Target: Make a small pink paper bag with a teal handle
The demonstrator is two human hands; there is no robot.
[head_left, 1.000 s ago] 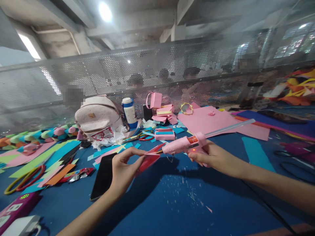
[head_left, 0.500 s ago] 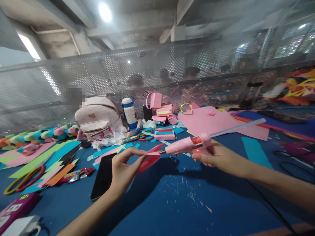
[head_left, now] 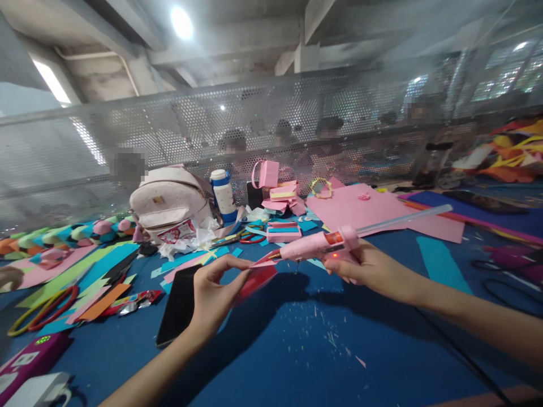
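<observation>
My left hand [head_left: 214, 294] pinches a folded red paper piece [head_left: 258, 276] just above the blue table [head_left: 297, 350]. My right hand [head_left: 369, 268] grips a pink hot glue gun [head_left: 318, 244] with a clear glue stick [head_left: 403, 219] sticking out of its back. The gun's nozzle touches the top edge of the red paper. A small red light glows on the gun's handle.
A black phone [head_left: 178, 305] lies left of my left hand. A white backpack [head_left: 167, 200], a blue-and-white bottle [head_left: 223, 194], pink paper boxes [head_left: 283, 229], a pink sheet [head_left: 373, 209], coloured strips and scissors [head_left: 504, 271] surround the spot. Behind a perforated metal screen [head_left: 254, 124] sit other people.
The glue gun has shifted slightly left and up, its nozzle now on the red paper's upper edge. My left hand keeps the paper in place.
</observation>
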